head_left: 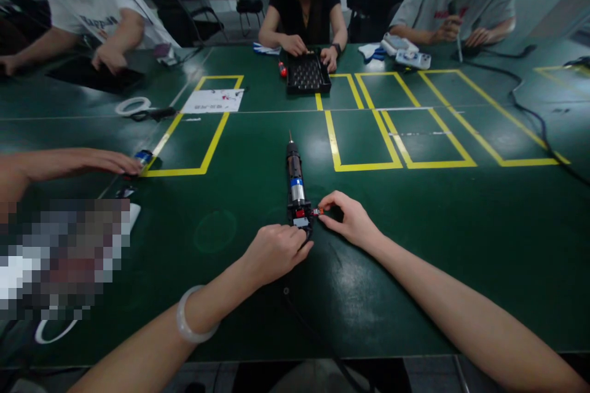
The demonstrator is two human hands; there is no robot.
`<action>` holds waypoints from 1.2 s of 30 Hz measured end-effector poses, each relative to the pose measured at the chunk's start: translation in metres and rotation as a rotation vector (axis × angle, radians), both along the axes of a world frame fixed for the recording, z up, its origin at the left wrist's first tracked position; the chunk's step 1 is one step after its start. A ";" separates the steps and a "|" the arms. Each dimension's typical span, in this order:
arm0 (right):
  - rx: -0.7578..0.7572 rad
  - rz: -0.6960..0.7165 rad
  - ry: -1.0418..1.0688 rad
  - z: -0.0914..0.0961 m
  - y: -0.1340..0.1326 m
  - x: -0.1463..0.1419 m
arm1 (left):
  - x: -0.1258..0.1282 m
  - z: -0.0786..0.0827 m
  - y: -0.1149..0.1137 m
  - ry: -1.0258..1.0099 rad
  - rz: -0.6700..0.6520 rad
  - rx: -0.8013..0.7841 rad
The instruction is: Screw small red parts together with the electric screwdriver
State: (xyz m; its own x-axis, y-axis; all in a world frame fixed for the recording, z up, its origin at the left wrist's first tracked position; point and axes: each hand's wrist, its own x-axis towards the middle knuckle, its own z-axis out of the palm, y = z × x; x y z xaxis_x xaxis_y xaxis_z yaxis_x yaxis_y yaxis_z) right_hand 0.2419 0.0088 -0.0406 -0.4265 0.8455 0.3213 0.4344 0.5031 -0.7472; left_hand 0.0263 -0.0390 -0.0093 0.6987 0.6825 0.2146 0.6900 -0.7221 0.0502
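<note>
An electric screwdriver lies on the green table, its bit pointing away from me. Part of its casing is off, so a silver-and-blue motor and a small red part inside are exposed. My left hand closes around its rear end, with the fingertips partly hidden. To the right of the tool, my right hand pinches a small orange-and-red part between thumb and forefinger. That part touches or nearly touches the side of the screwdriver; whether it is joined by wires is too small to tell.
Yellow tape rectangles mark the table. Across it, a person works over a black tray of small parts. At left, another person's hand touches a blue cylindrical part. A black cable runs along the right. White tape roll lies far left.
</note>
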 end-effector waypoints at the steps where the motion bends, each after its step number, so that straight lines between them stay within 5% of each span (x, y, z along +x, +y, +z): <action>1: 0.002 0.007 -0.016 0.000 0.000 0.000 | 0.000 -0.001 0.000 -0.003 -0.003 -0.006; 10: 0.003 0.094 -0.021 0.007 -0.001 0.001 | 0.000 -0.001 -0.003 0.008 0.022 -0.070; 18: -0.068 0.040 0.041 0.010 -0.005 0.000 | -0.007 0.015 0.002 -0.056 0.090 -0.304; 24: -0.088 0.103 0.053 0.011 -0.004 0.000 | -0.003 0.027 0.029 -0.219 0.221 -0.139; 28: -0.097 0.115 0.050 0.011 -0.003 0.001 | 0.013 0.019 0.048 -0.193 0.103 -0.164; 36: -0.152 0.095 0.130 0.007 -0.001 0.004 | 0.005 0.007 0.053 -0.095 0.136 -0.182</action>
State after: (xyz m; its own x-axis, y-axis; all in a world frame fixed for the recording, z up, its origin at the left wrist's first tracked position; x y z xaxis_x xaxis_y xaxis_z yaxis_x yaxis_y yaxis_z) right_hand 0.2459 0.0081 -0.0335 -0.4703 0.8462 0.2506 0.2856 0.4146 -0.8640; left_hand 0.0315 0.0136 -0.0023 0.5799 0.8026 0.1398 0.7663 -0.5957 0.2407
